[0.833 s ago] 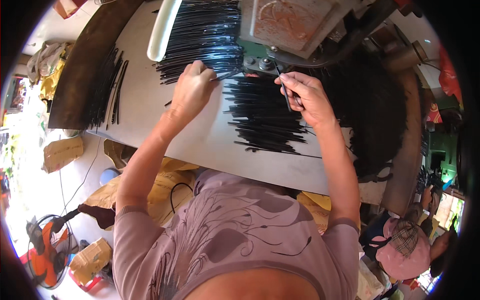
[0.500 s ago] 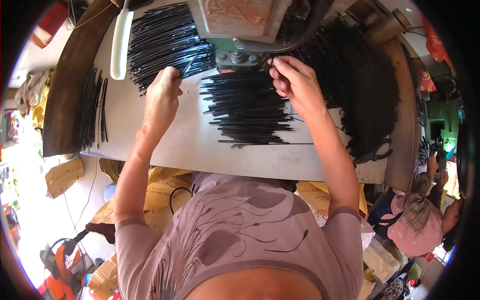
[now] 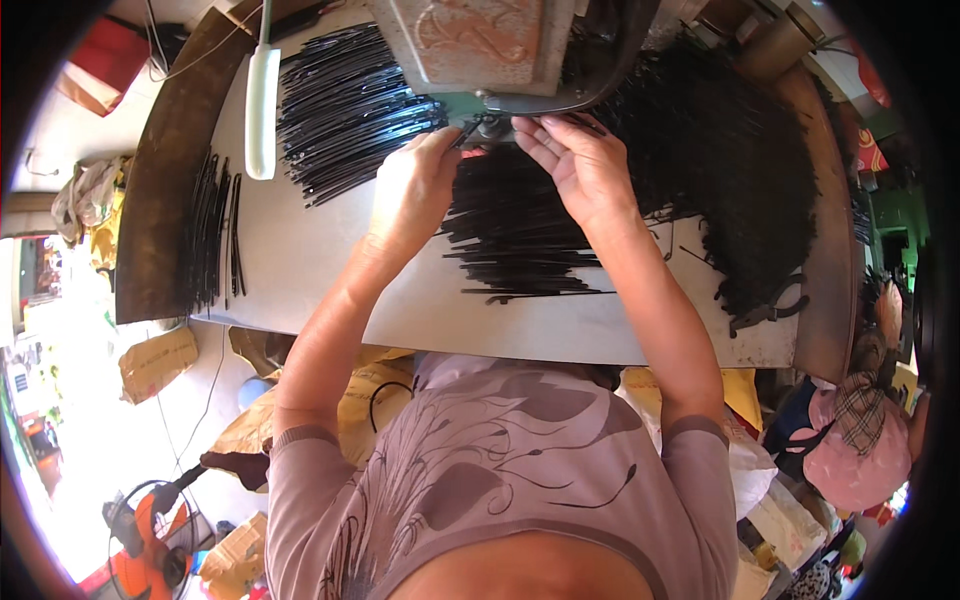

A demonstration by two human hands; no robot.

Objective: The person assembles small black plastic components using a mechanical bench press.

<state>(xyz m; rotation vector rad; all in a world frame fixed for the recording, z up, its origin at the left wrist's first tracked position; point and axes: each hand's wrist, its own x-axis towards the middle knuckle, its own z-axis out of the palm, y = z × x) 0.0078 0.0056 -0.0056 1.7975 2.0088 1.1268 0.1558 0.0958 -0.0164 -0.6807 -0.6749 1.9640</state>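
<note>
Your left hand (image 3: 412, 195) is pinching a thin black strip (image 3: 466, 132), its long axis slanting up-right toward the rusty grey metal machine (image 3: 478, 50); your right hand (image 3: 588, 170) is hovering just rightward, grip unclear.

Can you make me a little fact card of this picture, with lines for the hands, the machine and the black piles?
Left hand: pinching a dark strip by the machine
Right hand: fingertips near the machine; can't tell if it holds a strip
Machine: metal, beyond the hands
Left pile: black strips, left of the machine
Middle pile: black strips, nearer the person
Right heap: big, black, tangled-looking
Table: pale top, under the piles
</note>
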